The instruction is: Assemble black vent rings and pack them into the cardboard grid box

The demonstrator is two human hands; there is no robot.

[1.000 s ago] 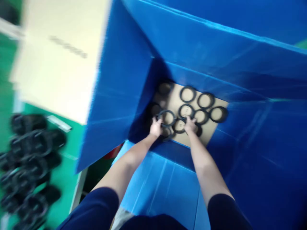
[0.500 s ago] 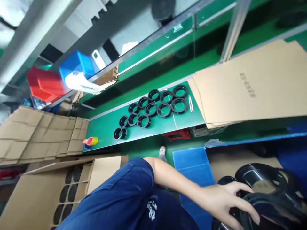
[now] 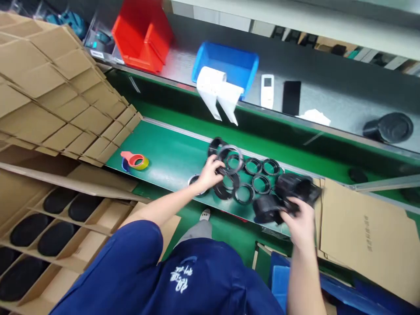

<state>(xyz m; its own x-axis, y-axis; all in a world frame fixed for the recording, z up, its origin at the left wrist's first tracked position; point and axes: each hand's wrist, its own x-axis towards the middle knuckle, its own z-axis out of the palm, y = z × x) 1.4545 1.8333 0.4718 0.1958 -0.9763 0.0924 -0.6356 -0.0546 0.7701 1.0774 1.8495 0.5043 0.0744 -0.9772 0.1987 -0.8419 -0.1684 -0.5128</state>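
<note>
My left hand (image 3: 211, 174) is closed around black plastic rings (image 3: 231, 186), held over the green bench among others of the kind. Blur hides exactly how many it grips. On the right, my right hand (image 3: 300, 218) grips black ring-shaped parts (image 3: 267, 208), lifted above the bench's front edge and smeared by motion. Between the hands, several black rings, one of them a front-row ring (image 3: 244, 193), stand on the green bench top (image 3: 164, 148). A ring with a pale rim (image 3: 194, 179) is partly covered by my left forearm.
Left of the rings lies a red and yellow tape dispenser (image 3: 138, 161). A partitioned carton (image 3: 93, 225) holding black round parts stands at lower left, cardboard sheets (image 3: 367, 232) at right. The shelf above carries a red bin (image 3: 144, 39) and a blue bin (image 3: 229, 63).
The view has swung left. One hand was down among black parts in the blue-lined box; now both hands are over the bench holding black rings.
</note>
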